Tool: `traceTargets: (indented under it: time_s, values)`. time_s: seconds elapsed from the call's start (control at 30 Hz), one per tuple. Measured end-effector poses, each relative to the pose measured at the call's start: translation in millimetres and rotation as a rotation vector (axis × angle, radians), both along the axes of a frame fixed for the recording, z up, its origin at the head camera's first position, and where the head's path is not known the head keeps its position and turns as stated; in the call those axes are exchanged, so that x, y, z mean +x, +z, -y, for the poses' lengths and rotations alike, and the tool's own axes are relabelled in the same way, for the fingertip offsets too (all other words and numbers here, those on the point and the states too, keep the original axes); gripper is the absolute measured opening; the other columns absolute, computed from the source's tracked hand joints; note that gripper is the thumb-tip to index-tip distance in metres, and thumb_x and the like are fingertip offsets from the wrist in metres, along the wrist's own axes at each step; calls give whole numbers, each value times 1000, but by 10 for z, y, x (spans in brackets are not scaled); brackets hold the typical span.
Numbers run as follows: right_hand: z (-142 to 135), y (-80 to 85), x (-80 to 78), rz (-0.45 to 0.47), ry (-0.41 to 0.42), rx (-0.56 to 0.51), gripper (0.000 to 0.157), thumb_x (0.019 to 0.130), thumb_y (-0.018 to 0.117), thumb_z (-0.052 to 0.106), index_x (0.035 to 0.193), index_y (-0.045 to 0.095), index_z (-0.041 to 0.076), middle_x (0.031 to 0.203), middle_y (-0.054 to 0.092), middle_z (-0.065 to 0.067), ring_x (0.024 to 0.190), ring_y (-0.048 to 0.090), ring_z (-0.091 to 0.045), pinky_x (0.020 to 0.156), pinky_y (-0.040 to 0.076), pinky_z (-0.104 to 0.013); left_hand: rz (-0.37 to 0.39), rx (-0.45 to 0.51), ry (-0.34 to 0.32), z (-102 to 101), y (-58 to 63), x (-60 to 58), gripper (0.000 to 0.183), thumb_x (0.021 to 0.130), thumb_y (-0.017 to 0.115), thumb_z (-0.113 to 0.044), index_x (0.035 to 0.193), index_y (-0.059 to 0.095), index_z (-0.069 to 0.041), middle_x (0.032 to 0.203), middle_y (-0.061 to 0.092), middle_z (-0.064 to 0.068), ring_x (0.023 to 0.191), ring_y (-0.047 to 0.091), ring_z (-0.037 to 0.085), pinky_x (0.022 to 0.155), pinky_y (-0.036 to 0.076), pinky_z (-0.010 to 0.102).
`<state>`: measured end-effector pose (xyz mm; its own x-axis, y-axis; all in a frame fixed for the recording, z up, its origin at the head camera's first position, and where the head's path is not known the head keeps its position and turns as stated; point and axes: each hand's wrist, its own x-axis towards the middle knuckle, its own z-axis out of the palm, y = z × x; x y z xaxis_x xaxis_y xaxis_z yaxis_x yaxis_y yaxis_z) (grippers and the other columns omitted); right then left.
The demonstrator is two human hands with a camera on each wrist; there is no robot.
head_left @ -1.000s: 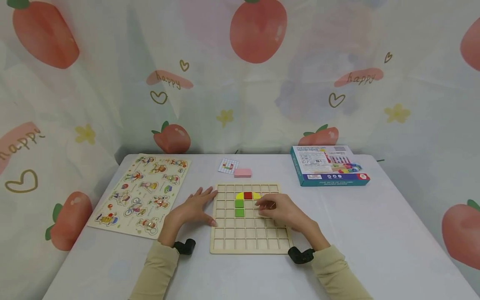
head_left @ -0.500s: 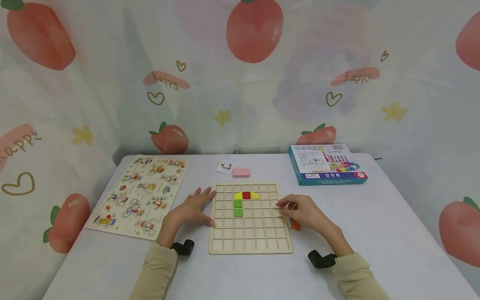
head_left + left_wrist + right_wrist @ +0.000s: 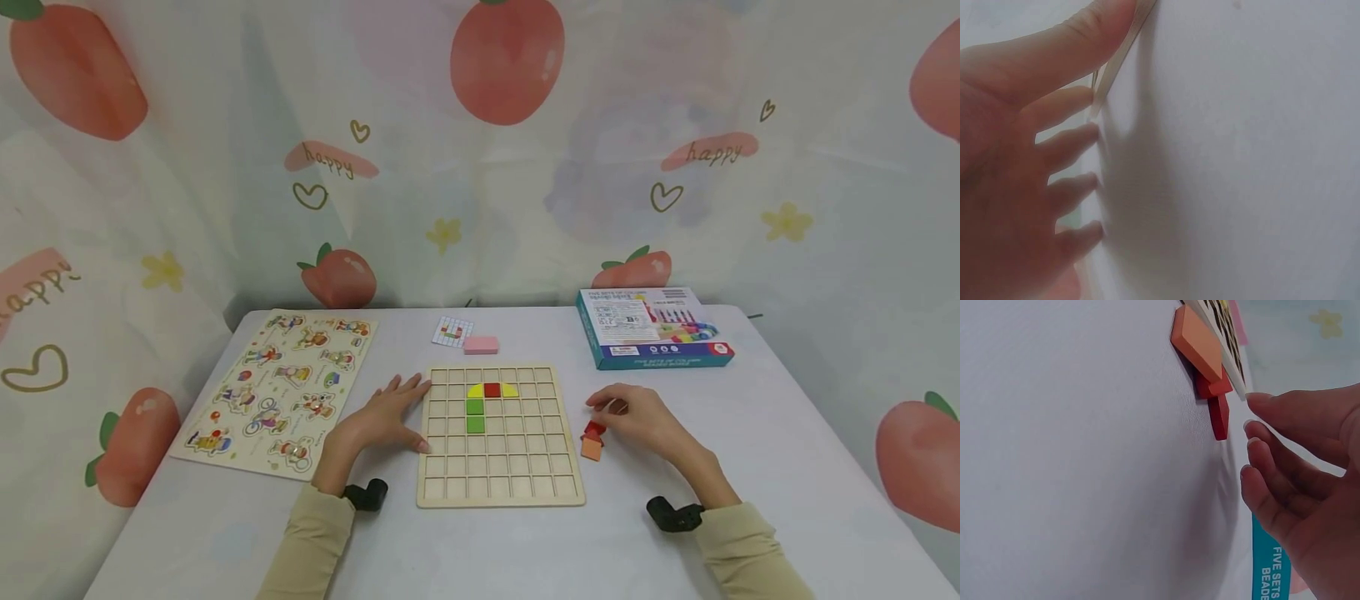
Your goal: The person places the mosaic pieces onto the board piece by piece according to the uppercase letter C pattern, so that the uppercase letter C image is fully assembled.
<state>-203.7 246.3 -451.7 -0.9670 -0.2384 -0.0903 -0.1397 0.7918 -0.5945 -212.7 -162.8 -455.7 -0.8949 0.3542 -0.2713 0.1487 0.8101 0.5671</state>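
Observation:
A wooden grid board lies in the middle of the table. Set into its cells are two green square tiles, a red square tile and two yellow curved-edge tiles. My left hand has its fingers spread, with thumb and fingertips at the board's left edge. Right of the board, my right hand hovers over a small pile of red tiles and an orange tile. Its fingers are loosely bent, and nothing shows between thumb and fingertips in the right wrist view.
Behind the board lie a small pattern card and a pink block. A teal and white box stands at the back right. A picture puzzle board lies on the left, close to my left forearm.
My right hand has moved right, from over the board to the loose tiles beside it, bringing the red and orange pile into view. My left hand has stayed at the board's edge.

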Motion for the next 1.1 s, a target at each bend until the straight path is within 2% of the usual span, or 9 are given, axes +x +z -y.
traceTargets:
  time_s: [0.3,0.67,0.93,1.1]
  values:
    - [-80,3,17,56,37,8,25,91,75,10,115,74,4,105,73,-6,93,62,-20,86,58,-37,2,-6,1,6,12,-2,103,76,91,-27,161,35,-11,172,21,12,160,6,40,130,6,58]
    - [-88,-59,20,61,70,25,28,88,76,8,116,75,10,99,66,-3,90,56,-19,77,51,-28,4,1,1,8,8,0,104,75,92,-27,161,35,-11,172,21,12,160,6,40,130,5,58]
    - [-83,-65,32,41,56,7,21,86,78,6,106,72,9,93,66,-3,84,55,-19,71,49,-27,9,5,3,-1,-11,-4,104,75,92,-28,161,35,-12,172,21,12,160,5,39,130,5,58]
    - [-61,-54,29,35,43,-15,14,89,77,7,100,69,9,91,69,0,84,59,-17,75,53,-25,0,5,-6,-2,-3,-1,104,75,92,-28,161,35,-11,171,22,13,160,6,41,129,5,59]
